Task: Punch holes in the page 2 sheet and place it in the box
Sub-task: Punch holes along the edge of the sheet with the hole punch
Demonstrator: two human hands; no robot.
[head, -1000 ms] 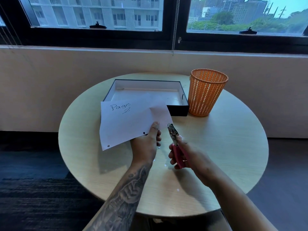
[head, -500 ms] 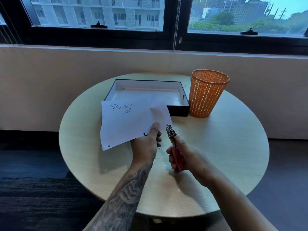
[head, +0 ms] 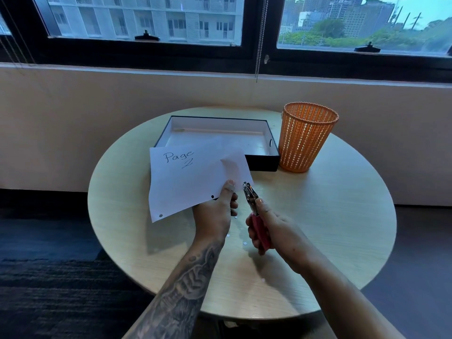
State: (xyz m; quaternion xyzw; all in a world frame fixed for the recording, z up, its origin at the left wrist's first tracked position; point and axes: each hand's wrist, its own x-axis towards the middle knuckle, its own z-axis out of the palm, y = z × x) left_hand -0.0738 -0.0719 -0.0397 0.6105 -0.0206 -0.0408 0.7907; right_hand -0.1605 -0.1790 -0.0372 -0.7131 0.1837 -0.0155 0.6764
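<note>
A white sheet marked "Page 2" [head: 188, 177] is held above the table, tilted, with two punched holes along its lower edge. My left hand [head: 215, 214] pinches that lower edge near the right corner, thumb on top. My right hand [head: 271, 228] grips the red handles of a metal hole punch [head: 252, 201]. The punch's jaws sit at the sheet's lower right corner, just right of my left thumb. Behind the sheet lies an open black box [head: 263, 162] with a white inside.
An orange mesh bin [head: 305, 140] stands right of the box on the round wooden table [head: 330, 216]. Small white paper dots lie on the table near my hands. A wall and windows rise behind the table; dark carpet lies to the left.
My right hand has moved the punch up and left, from a gap beside the sheet to its lower right corner. The sheet and my left hand have barely moved.
</note>
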